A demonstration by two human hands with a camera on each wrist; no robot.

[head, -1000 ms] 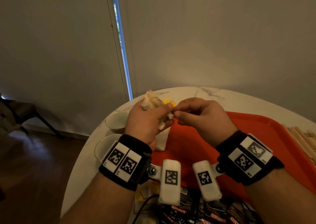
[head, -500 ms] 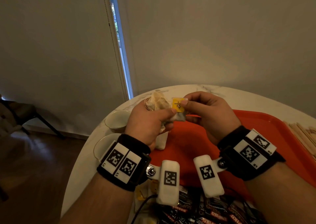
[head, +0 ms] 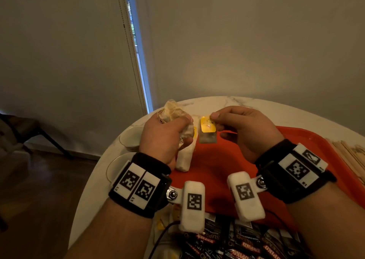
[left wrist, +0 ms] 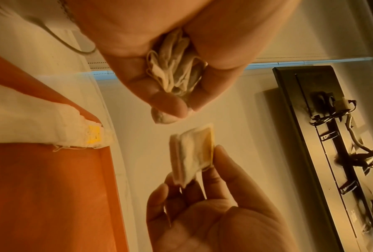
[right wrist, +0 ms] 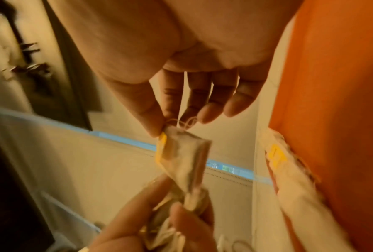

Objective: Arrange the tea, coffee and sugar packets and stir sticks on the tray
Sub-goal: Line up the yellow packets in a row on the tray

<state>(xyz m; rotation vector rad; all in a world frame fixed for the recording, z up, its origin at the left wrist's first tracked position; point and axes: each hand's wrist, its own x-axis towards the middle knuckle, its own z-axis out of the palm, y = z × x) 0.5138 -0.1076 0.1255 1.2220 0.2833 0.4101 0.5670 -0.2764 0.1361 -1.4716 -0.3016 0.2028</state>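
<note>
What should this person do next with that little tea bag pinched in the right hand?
Probably lower the single tea bag beside the row of tea bags already lying on the orange tray: the right hand has it separated, while the left hand grips a bunch.

Left hand [head: 166, 134]: fingers curled tight, gripping a bundle in the fist.
Right hand [head: 245, 128]: thumb and forefinger pinching, other fingers loosely curled.
</note>
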